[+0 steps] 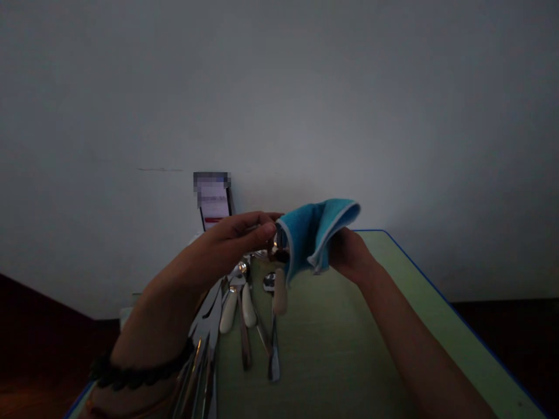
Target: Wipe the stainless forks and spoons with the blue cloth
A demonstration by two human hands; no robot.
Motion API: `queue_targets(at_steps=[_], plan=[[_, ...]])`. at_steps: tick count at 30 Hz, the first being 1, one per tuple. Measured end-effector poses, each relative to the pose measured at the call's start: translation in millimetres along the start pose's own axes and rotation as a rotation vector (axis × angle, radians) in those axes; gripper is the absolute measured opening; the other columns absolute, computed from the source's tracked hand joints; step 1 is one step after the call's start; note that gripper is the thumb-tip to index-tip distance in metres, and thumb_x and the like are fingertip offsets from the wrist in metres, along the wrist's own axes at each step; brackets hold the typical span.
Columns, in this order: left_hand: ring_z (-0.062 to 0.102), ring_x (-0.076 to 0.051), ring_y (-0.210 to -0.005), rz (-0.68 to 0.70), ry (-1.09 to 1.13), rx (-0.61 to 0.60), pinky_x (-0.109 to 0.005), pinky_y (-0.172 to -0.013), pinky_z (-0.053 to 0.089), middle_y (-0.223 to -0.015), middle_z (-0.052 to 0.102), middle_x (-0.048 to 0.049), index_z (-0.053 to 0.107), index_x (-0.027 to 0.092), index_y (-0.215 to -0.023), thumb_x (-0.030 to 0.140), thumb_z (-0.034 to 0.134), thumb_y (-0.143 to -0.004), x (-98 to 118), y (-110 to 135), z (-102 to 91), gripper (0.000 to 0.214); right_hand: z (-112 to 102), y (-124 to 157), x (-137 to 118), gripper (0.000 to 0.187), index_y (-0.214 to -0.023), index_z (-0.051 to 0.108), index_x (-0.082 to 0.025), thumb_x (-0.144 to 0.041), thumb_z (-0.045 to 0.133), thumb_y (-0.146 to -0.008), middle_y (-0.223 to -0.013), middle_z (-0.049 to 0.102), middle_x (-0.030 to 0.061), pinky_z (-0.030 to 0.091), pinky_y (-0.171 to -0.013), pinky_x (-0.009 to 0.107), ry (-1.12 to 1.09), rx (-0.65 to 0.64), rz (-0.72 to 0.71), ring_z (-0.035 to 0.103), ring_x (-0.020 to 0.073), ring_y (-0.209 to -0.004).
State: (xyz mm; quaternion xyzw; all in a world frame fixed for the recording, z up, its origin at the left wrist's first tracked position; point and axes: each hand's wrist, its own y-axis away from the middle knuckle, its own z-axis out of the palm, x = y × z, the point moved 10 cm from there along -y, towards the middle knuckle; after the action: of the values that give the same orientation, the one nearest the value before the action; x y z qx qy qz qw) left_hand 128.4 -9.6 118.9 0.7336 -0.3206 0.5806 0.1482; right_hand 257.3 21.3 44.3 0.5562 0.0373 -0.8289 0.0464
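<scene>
My left hand [244, 235] is closed, thumb and fingers pinching a shiny metal piece of cutlery [278, 254] whose kind I cannot make out. A blue cloth [303, 230] with a pale edge covers part of that metal piece. Behind the cloth, my right hand [349, 253] grips it, most of its fingers hidden. Just below the cloth shows a cream handle [280, 294]; whether it belongs to the held piece I cannot tell. Under and beside my left hand lies loose cutlery, among it a spoon [269, 282] and a cream-handled piece [229, 311].
Long metal cutlery [205, 343] is heaped along the left of the pale green table [332, 349], which has a blue edge. A phone [215, 201] stands upright at the back, near the grey wall [279, 105]. My left forearm hides part of the heap.
</scene>
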Motion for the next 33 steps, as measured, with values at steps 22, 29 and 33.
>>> queue_targets(at_steps=[22,29,33], plan=[[0.061,-0.012,-0.066,-0.248,0.072,0.040,-0.025,-0.063,0.051,-0.075,0.064,-0.0014,0.057,0.017,-0.078,0.039,0.051,-0.081,-55.9,-21.3,31.1,0.023,-65.8,50.1,24.3,0.063,-0.093,0.059,-0.018,-0.068,0.023,-0.079,-0.081,0.068,0.0074,0.048,-0.075,0.039,-0.097,0.014,0.207,0.065,0.0210,-0.078],[0.064,-0.020,-0.081,-0.298,-0.015,0.024,-0.032,-0.070,0.050,-0.082,0.068,-0.0065,0.060,0.016,-0.075,0.041,0.056,-0.075,-87.1,-35.9,75.6,0.026,-151.5,87.7,41.0,0.045,-0.104,0.048,-0.021,-0.053,0.053,-0.073,-0.093,0.064,0.0079,0.053,-0.059,0.036,0.436,0.235,0.153,0.063,0.0196,-0.072],[0.059,-0.022,-0.095,-0.289,-0.063,0.047,-0.030,-0.080,0.046,-0.094,0.067,-0.0072,0.062,0.016,-0.078,0.040,0.063,-0.070,-91.3,-38.7,70.4,0.025,-171.2,90.6,32.2,0.052,-0.110,0.041,-0.020,-0.042,0.064,-0.069,-0.100,0.058,0.0112,0.052,-0.060,0.042,0.690,0.321,0.025,0.061,0.0222,-0.076]])
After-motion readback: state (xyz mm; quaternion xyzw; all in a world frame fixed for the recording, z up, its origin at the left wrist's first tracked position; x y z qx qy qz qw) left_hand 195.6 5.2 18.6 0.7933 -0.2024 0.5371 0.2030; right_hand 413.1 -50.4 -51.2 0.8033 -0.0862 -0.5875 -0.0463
